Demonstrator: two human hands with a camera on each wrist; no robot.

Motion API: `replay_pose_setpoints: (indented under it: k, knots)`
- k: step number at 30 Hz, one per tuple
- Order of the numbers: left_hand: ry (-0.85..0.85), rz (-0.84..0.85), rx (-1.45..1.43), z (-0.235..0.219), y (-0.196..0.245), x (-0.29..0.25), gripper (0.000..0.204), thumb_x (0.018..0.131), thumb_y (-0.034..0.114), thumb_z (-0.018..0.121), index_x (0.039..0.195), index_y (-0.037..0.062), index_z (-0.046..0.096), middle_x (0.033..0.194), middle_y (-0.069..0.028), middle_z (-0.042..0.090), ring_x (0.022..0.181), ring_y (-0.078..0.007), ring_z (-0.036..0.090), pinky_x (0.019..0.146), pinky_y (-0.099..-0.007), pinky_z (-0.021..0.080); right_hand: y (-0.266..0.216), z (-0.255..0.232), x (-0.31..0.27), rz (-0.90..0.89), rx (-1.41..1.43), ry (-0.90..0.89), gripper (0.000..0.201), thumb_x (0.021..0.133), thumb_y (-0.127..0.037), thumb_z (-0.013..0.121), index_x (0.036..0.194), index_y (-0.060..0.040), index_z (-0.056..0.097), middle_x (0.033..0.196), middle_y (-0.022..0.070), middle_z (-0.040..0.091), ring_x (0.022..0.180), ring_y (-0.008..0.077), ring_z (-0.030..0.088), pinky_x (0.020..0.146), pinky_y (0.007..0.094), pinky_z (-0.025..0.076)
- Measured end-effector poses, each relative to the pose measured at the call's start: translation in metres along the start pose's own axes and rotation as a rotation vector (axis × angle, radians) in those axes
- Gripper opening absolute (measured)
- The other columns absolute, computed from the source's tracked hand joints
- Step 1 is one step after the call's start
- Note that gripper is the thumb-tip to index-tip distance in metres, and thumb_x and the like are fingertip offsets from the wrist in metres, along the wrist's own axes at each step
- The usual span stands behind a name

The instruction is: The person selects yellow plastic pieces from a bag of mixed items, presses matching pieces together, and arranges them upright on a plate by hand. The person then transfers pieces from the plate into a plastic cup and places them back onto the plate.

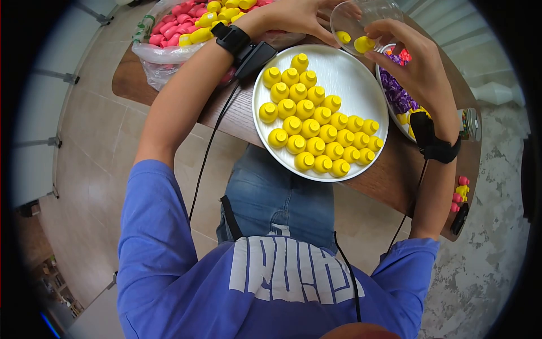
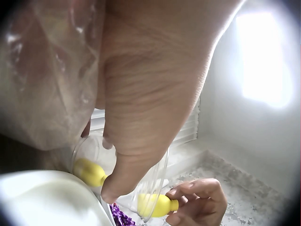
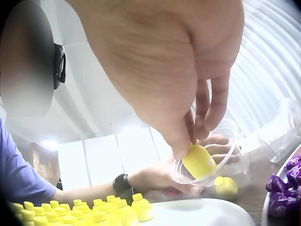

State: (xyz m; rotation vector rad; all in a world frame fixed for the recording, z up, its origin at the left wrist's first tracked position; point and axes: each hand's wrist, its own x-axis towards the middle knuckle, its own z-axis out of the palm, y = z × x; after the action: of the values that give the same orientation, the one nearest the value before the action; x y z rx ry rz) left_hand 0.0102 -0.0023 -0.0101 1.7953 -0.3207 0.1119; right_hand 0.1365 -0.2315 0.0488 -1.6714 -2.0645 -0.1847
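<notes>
Above the far edge of the white round plate (image 1: 361, 85), the left hand (image 1: 299, 17) holds a clear plastic cup (image 1: 347, 20) tilted with its mouth toward the right hand. One small yellow bottle (image 3: 226, 187) lies inside the cup. Between thumb and fingers, the right hand (image 1: 415, 62) pinches another yellow bottle (image 3: 199, 161) by its narrow end at the cup's mouth. Rows of upright yellow bottles (image 1: 305, 109) fill the left and near parts of the plate.
A plastic bag (image 1: 155, 62) with pink and yellow bottles lies at the back left. At right stands a dish of purple-wrapped pieces (image 1: 395, 90), beside a jar (image 1: 473, 124). Pink and yellow pieces (image 1: 461, 192) and a black object (image 1: 460, 219) lie at the table's right edge.
</notes>
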Motion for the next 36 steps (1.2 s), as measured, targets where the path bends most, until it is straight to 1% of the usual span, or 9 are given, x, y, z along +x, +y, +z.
replay_pose_setpoints:
  k: [7, 11, 13, 17, 22, 24, 25, 30, 36]
  knots:
    - [0.021, 0.028, 0.098, -0.002, -0.005, 0.001, 0.078, 0.078, 0.007, 0.089, 0.144, 0.0058, 0.048, 0.144, -0.0093, 0.054, 0.135, -0.0219, 0.053, 0.113, -0.0394, 0.048, -0.016, -0.039, -0.006, 0.112, -0.06, 0.047, 0.028, 0.091, -0.004, 0.076, 0.119, -0.0052, 0.072, 0.111, 0.0045, 0.075, 0.096, 0.0152, 0.07, 0.081, 0.0272, 0.053]
    - [0.025, 0.028, 0.091, -0.002, -0.01, 0.002, 0.077, 0.079, 0.009, 0.089, 0.144, 0.0054, 0.048, 0.143, -0.01, 0.054, 0.135, -0.022, 0.053, 0.113, -0.0395, 0.048, -0.022, -0.069, -0.036, 0.14, 0.114, 0.517, 0.035, 0.088, -0.004, 0.077, 0.122, 0.0048, 0.069, 0.121, 0.0107, 0.072, 0.106, 0.0182, 0.069, 0.086, 0.0307, 0.053]
    - [0.055, 0.044, 0.068, -0.001, -0.009, 0.0, 0.071, 0.082, 0.011, 0.088, 0.141, 0.0034, 0.051, 0.138, -0.0117, 0.058, 0.128, -0.0217, 0.058, 0.109, -0.0375, 0.051, -0.01, -0.162, -0.02, -0.272, 0.253, 0.006, 0.02, 0.103, -0.025, 0.059, 0.095, -0.0084, 0.064, 0.07, -0.004, 0.054, 0.062, 0.008, 0.054, 0.055, 0.029, 0.039]
    - [0.066, -0.042, 0.158, 0.0, -0.004, -0.001, 0.064, 0.085, 0.014, 0.086, 0.138, 0.0001, 0.053, 0.129, -0.0131, 0.065, 0.117, -0.021, 0.065, 0.103, -0.0354, 0.053, -0.106, -0.163, -0.053, -0.339, 0.551, 0.346, 0.042, 0.102, -0.054, 0.059, 0.087, -0.0159, 0.066, 0.071, -0.0107, 0.039, 0.062, 0.0033, 0.035, 0.055, 0.0223, 0.024]
    - [0.219, -0.088, 0.253, 0.0, 0.0, 0.0, 0.058, 0.089, 0.023, 0.084, 0.133, -0.0043, 0.058, 0.115, -0.0156, 0.072, 0.108, -0.0201, 0.068, 0.094, -0.0308, 0.054, -0.152, -0.177, -0.083, -0.34, 0.646, 0.229, 0.034, 0.097, -0.044, 0.07, 0.084, -0.013, 0.064, 0.069, -0.0111, 0.043, 0.06, 0.0016, 0.038, 0.053, 0.0219, 0.026]
    - [0.279, -0.119, 0.297, 0.002, 0.002, 0.001, 0.057, 0.089, 0.023, 0.084, 0.132, -0.0045, 0.058, 0.114, -0.016, 0.073, 0.107, -0.0198, 0.068, 0.094, -0.0304, 0.054, -0.144, -0.152, -0.095, -0.619, 0.607, 0.987, 0.025, 0.097, -0.031, 0.061, 0.086, -0.0092, 0.056, 0.093, -0.0011, 0.068, 0.063, 0.0168, 0.058, 0.085, 0.0306, 0.056]
    - [0.246, -0.114, 0.231, 0.002, 0.004, 0.0, 0.059, 0.088, 0.023, 0.085, 0.133, -0.005, 0.058, 0.115, -0.0154, 0.072, 0.108, -0.0196, 0.067, 0.095, -0.031, 0.054, -0.144, -0.154, -0.098, -0.619, 0.602, 0.992, 0.025, 0.097, -0.031, 0.061, 0.086, -0.0092, 0.056, 0.093, -0.0011, 0.068, 0.063, 0.0168, 0.058, 0.085, 0.0306, 0.056]
    - [0.177, -0.008, 0.107, -0.002, -0.006, 0.0, 0.065, 0.084, 0.019, 0.087, 0.136, -0.0042, 0.055, 0.121, -0.0132, 0.069, 0.111, -0.0189, 0.065, 0.098, -0.0321, 0.052, -0.137, -0.196, -0.118, -0.544, 0.452, 0.214, 0.023, 0.099, -0.033, 0.061, 0.094, -0.0101, 0.059, 0.112, -0.0021, 0.07, 0.078, 0.0157, 0.066, 0.107, 0.0314, 0.049]
    - [0.181, 0.083, 0.189, 0.0, 0.0, -0.001, 0.072, 0.077, 0.011, 0.09, 0.139, 0.0022, 0.055, 0.131, -0.0107, 0.065, 0.122, -0.0198, 0.06, 0.105, -0.033, 0.049, -0.123, -0.238, -0.149, -0.562, 0.342, -0.001, 0.047, 0.108, -0.048, 0.049, 0.143, -0.0181, 0.06, 0.145, 0.0097, 0.062, 0.131, 0.0126, 0.06, 0.113, 0.0369, 0.048]
